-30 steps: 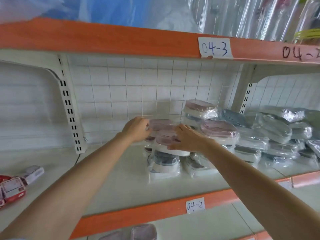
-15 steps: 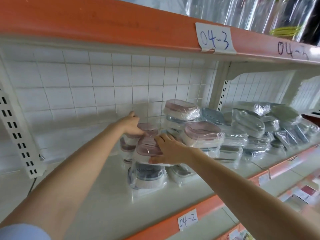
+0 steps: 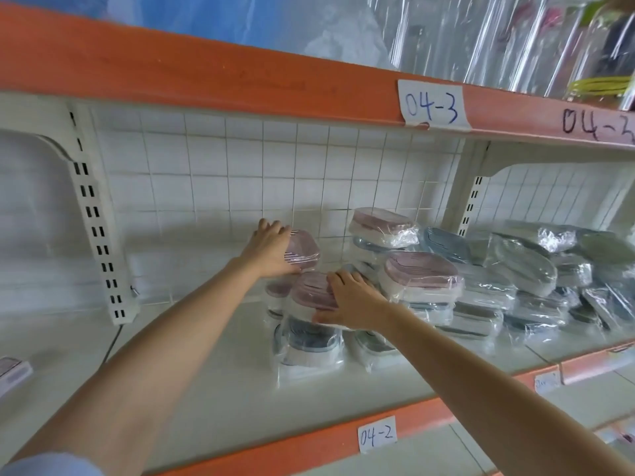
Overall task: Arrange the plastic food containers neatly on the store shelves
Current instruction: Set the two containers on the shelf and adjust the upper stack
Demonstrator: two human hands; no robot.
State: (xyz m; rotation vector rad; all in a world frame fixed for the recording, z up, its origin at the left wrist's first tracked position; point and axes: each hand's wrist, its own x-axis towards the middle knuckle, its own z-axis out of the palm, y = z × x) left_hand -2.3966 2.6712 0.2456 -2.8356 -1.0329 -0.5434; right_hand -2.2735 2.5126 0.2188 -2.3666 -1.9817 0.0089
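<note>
lids (image 3: pixel 421 269): pink, ridged | shelf edge (image 3: pixel 206 80): orange | back grid (image 3: pixel 240 173): white

Head view, close, facing shelf (image 3: pixel 240 389) slightly downward, perhaps.
</note>
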